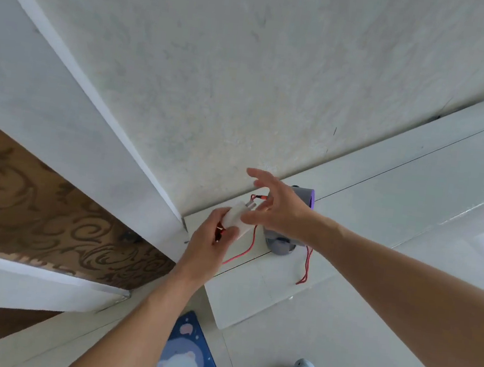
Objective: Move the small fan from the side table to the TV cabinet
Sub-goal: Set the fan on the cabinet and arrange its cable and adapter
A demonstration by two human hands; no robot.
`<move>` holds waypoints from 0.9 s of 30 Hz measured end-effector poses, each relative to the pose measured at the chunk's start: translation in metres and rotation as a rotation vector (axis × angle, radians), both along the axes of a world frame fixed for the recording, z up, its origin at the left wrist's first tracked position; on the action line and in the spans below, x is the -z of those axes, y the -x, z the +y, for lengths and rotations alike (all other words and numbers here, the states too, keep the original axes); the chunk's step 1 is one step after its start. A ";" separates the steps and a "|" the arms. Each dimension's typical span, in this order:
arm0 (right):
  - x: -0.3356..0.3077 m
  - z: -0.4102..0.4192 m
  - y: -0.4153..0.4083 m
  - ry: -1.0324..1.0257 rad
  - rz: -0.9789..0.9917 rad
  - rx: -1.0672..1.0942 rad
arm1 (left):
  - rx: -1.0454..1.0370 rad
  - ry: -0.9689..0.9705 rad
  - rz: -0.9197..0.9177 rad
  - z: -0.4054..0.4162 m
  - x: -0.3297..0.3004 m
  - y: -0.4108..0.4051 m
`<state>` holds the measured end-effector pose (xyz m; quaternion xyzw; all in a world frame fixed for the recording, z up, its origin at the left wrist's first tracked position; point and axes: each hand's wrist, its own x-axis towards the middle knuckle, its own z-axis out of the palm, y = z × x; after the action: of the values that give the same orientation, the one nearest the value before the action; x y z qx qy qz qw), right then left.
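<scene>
Small fan (283, 243) on the cabinet top (387, 183) — left hand (208, 248) grip around a white plug (238, 218), right hand (283, 209) spread loose.

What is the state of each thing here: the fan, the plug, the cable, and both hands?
small fan: upright on the white cabinet top, unheld
white plug adapter: lifted, prongs free
red cable: slack, trailing across the cabinet top
left hand: holds the adapter
right hand: fingers spread, thumb at the adapter

No text, label, brand, number or sign can be read anywhere in this view.
</scene>
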<state>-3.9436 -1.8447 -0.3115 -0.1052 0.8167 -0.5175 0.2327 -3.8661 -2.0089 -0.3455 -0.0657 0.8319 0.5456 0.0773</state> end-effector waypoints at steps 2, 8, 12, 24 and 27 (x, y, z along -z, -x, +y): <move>-0.022 -0.001 0.014 -0.117 0.103 -0.163 | 0.086 0.119 0.031 -0.005 -0.014 0.010; -0.053 -0.010 0.036 -0.552 0.357 -0.476 | 0.096 0.173 0.065 -0.011 -0.045 0.044; -0.059 -0.009 0.053 -0.644 0.509 -0.443 | 0.113 0.286 0.166 -0.014 -0.059 0.066; -0.094 0.021 0.113 -0.721 0.579 -0.368 | -0.031 0.577 -0.019 -0.037 -0.054 0.121; -0.100 0.037 0.122 -0.736 0.531 -0.356 | -0.088 0.558 -0.087 -0.030 -0.052 0.127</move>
<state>-4.0660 -1.8080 -0.2111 -0.2824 0.9459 -0.1018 0.1229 -3.9930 -2.0389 -0.2932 -0.1437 0.9421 0.2952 0.0684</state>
